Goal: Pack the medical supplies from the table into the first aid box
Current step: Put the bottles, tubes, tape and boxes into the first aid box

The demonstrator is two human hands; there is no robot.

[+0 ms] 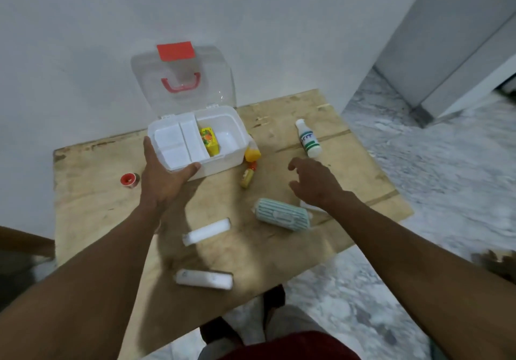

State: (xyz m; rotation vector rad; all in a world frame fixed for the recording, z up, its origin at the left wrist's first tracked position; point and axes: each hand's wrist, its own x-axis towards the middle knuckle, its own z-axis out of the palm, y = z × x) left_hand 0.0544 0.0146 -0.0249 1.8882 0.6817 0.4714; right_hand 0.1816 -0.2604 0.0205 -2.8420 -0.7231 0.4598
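Step in hand: fetching the next supply. Packing barely begun, judging by the single yellow printed carton (210, 141) inside the white plastic first aid box (220, 168), in the open well right of the white divided tray (178, 147).
Box: toward the back left of the desk, clear hinged lid (195, 60) with red latch and handle standing upright near the wall.
Left hand (164, 175): clasps the box's near left corner, thumb on the front wall, fingers up the left side; steadying it, by the look.
Right hand (315, 181): released, fingers loosely bent, holding nothing, hovering over the desk just short of the white plastic bottle with green label bands (308, 139) lying on its side.
Next move: probably a reach onward to that bottle, a grasp round its body, then a carry leftward over the box rim into the open well beside the carton.
Left to pack:
- orange-yellow bottle (252, 154) tight against the box's right corner
- small mustard-coloured bottle with red cap (247, 176) just in front of it
- green-striped wrapped roll (282, 214) near the right wrist
- two white oblong packets (206, 231) (203, 278) toward the near edge
- red-and-white tape spool (129, 180) left of the left hand
- something white under the right wrist, too hidden to name

Surface: scuffed, stained pale plywood desk (97, 206), seams across its right part.
Room: plain white wall behind, grey marbled floor to the right and below, and a grey panel at far right, perhaps a door.
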